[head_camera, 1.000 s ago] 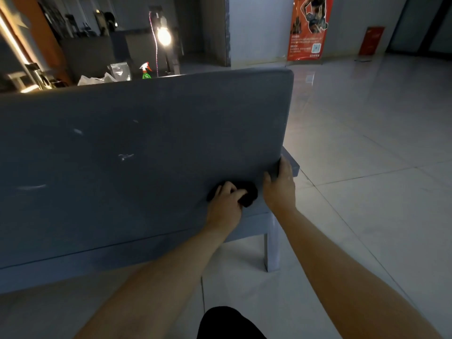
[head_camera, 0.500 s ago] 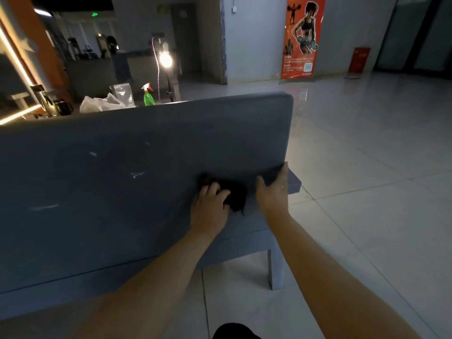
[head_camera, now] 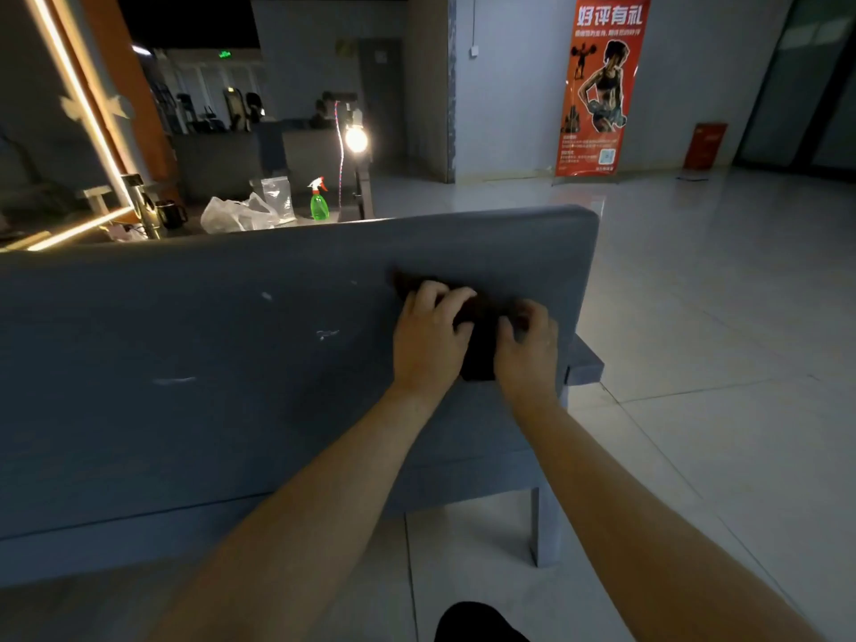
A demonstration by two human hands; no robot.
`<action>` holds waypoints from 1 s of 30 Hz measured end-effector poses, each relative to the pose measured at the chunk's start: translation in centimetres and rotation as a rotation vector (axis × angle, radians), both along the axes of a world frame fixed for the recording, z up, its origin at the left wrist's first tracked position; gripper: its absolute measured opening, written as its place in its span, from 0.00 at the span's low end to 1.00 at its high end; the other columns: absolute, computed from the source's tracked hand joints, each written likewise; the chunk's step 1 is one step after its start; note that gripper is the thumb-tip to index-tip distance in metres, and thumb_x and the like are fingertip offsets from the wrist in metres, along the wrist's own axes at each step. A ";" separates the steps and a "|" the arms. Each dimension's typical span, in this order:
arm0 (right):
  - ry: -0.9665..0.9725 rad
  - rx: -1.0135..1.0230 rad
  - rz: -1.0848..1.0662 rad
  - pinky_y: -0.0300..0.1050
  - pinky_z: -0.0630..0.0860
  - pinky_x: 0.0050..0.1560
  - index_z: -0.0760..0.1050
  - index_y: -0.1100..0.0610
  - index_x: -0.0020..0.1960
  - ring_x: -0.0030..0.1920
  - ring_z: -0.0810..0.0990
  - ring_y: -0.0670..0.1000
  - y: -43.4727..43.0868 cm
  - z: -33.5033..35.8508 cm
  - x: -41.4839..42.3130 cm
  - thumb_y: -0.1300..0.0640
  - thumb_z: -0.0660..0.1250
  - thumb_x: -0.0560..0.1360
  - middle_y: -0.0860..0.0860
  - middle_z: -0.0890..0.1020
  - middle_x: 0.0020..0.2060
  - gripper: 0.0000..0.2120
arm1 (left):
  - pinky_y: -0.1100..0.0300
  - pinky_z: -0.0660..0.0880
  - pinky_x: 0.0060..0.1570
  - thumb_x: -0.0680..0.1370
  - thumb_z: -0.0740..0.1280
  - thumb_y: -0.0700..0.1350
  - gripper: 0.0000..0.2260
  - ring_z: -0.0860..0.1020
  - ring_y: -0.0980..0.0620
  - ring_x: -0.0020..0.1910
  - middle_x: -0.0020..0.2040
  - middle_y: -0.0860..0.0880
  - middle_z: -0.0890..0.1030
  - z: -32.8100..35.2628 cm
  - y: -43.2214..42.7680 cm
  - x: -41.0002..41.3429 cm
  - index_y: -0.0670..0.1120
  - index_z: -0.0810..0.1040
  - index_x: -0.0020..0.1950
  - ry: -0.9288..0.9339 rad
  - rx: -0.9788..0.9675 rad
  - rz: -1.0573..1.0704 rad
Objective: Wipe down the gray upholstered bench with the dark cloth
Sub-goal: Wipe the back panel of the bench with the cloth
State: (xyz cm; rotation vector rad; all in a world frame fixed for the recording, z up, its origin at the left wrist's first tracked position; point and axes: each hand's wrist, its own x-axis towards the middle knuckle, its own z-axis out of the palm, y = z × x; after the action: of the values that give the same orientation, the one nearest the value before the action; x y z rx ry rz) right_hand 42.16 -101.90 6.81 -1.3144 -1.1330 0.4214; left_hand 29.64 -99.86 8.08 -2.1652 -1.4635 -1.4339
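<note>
The gray upholstered bench (head_camera: 208,363) stands in front of me, its backrest's rear face turned my way, with a few pale marks on the fabric. A dark cloth (head_camera: 479,345) is pressed against the backrest near its right end. My left hand (head_camera: 428,338) grips the cloth's left part, fingers curled over it. My right hand (head_camera: 528,347) grips its right part. Both hands touch the cloth side by side. Part of the cloth is hidden under my fingers.
Behind the bench a counter holds a green spray bottle (head_camera: 319,201), a white plastic bag (head_camera: 236,214) and a lit lamp (head_camera: 355,140). An orange banner (head_camera: 600,85) stands by the far wall. Pale tiled floor (head_camera: 718,340) spreads to the right.
The cloth and my left hand moved up the backrest. My right hand left the bench's right edge and took hold of the cloth. The camera view tilted upward.
</note>
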 end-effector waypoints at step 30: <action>0.068 0.094 0.176 0.54 0.79 0.48 0.73 0.52 0.52 0.47 0.80 0.50 1.2 1.6 -12.3 0.54 0.62 0.80 0.49 0.81 0.46 0.03 | 0.49 0.66 0.62 0.71 0.72 0.45 0.15 0.73 0.41 0.62 0.58 0.43 0.79 4.2 -1.9 -10.5 0.46 0.78 0.57 0.117 0.141 0.244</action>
State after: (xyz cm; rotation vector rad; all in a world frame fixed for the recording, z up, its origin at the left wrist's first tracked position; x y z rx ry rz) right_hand 29.91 -100.71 8.36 -1.1147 -1.2014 0.5313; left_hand 19.14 -101.73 12.23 -1.8797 -1.4771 -1.2642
